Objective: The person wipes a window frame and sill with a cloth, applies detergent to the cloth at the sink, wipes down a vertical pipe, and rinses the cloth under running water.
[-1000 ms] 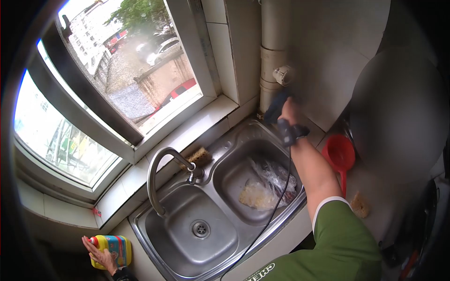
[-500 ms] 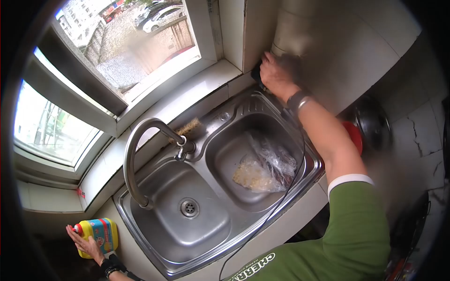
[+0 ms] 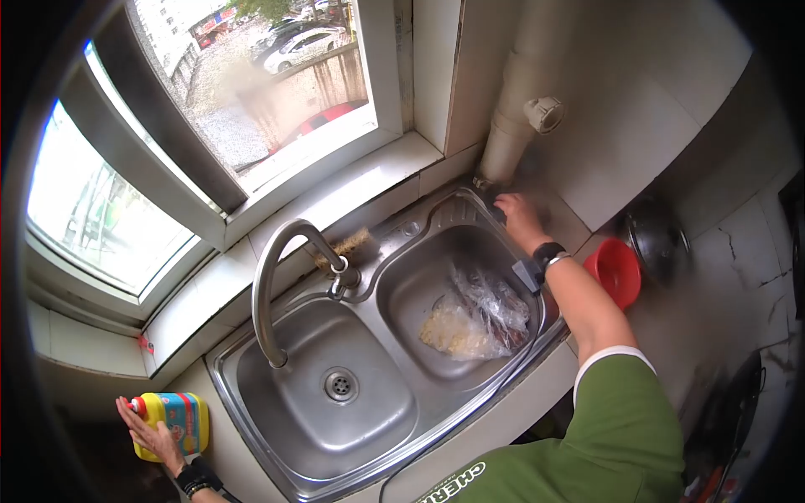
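Observation:
At lower left, my left hand [image 3: 157,438] is around the cap end of a yellow detergent bottle [image 3: 199,423] with a blue label and red cap, its fingers long against the side and its thumb across the front. My right hand [image 3: 521,221] is at the far right corner of the sink, by the foot of a pale drainpipe [image 3: 507,142]. Its fingers are bent over something dark that I cannot make out. A clear plastic bag [image 3: 470,327] with pale yellowish contents lies in the right basin [image 3: 411,293].
A curved faucet [image 3: 267,285] arches over the left basin [image 3: 289,402]. Behind it lies a brown brush or sponge [image 3: 356,246]. A red bowl [image 3: 616,272] and a dark lid [image 3: 658,235] stand at right. One cable [image 3: 470,404] crosses the sink's front edge. The window [image 3: 243,197] is behind.
My right hand has come down from beside the pipe to the sink's far right corner, uncovering the pipe's side outlet. My left hand stays on the detergent bottle. The view has shifted slightly.

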Action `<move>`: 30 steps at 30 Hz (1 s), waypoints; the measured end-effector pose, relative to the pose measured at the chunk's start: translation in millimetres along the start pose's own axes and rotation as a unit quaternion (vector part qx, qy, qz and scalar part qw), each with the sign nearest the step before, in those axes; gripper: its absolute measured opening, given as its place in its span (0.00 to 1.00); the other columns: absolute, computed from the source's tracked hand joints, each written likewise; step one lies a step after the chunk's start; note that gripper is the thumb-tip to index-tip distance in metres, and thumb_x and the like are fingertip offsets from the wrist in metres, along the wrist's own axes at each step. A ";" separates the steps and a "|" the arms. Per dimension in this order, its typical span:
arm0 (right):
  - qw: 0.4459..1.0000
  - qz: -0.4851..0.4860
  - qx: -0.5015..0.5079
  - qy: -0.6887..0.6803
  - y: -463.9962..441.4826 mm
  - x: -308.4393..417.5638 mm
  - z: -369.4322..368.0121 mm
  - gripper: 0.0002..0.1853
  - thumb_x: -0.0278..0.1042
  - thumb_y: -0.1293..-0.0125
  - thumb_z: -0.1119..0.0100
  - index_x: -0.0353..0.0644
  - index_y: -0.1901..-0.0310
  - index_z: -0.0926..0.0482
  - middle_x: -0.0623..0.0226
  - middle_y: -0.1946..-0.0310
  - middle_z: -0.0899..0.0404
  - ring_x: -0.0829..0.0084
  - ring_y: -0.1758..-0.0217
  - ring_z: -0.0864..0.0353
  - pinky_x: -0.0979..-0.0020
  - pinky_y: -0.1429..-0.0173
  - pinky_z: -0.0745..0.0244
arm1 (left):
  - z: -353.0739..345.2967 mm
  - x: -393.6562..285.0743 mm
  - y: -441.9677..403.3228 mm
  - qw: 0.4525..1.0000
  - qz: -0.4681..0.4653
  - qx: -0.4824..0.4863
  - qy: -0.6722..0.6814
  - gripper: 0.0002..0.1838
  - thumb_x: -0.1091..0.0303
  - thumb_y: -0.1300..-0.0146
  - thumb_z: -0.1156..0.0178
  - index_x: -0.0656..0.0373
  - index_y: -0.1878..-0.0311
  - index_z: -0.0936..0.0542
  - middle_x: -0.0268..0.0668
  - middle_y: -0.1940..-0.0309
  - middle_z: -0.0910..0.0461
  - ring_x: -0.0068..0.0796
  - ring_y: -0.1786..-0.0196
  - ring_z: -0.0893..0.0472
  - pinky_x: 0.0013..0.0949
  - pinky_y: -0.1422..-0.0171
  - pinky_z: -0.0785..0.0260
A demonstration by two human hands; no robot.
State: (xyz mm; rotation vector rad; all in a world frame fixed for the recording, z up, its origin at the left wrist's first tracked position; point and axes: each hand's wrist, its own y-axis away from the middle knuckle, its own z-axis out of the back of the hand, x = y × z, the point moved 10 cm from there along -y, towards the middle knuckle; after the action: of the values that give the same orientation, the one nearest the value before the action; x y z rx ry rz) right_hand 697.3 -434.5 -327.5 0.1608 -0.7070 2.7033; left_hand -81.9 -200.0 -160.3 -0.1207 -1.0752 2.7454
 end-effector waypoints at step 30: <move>0.979 -0.193 0.005 -0.065 -1.6 19.1 -2.7 0.12 0.21 0.44 0.52 0.35 0.57 0.25 0.48 0.56 0.26 0.52 0.50 0.28 0.60 0.48 0.27 | -8.3 16.5 0.4 0.998 0.030 0.050 0.013 0.49 0.75 0.58 0.53 0.38 0.27 0.53 0.24 0.26 0.53 0.34 0.26 0.48 0.60 0.28 0.66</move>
State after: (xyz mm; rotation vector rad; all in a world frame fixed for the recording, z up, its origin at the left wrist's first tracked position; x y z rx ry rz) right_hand 680.0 -426.2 -325.5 0.4347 -0.6237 2.3401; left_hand -96.8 -191.3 -166.8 -0.1768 -0.9409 2.8361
